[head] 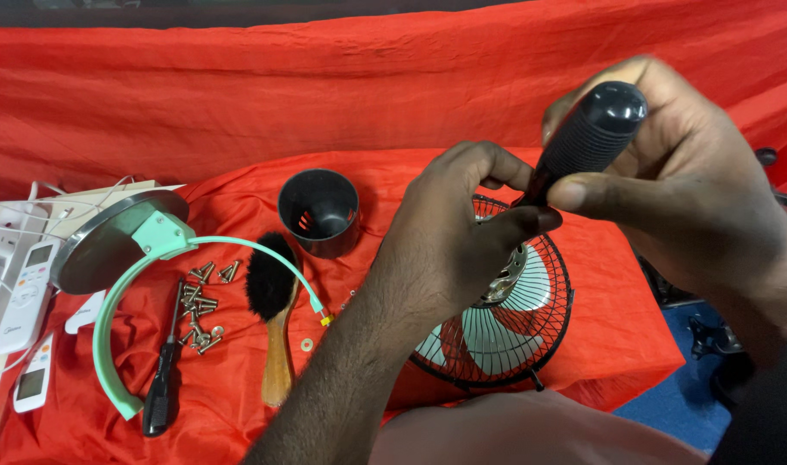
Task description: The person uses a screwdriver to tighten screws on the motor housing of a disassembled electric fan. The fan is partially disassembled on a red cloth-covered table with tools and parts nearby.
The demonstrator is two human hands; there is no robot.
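Table under a red cloth. On it: black cup, wooden brush, loose screws, washer, black screwdriver, mint-green ring with round steel base, caged fan lying flat. Two white remotes at left edge, cables beside them.

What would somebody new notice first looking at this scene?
First, the two hands at centre right: the right hand grips a black ribbed screwdriver handle, and the left hand steadies its shaft over a small fan in a black wire cage. All of it lies on a bright red cloth. To the left are a mint-green hoop, a pile of loose screws and a wooden brush with black bristles.
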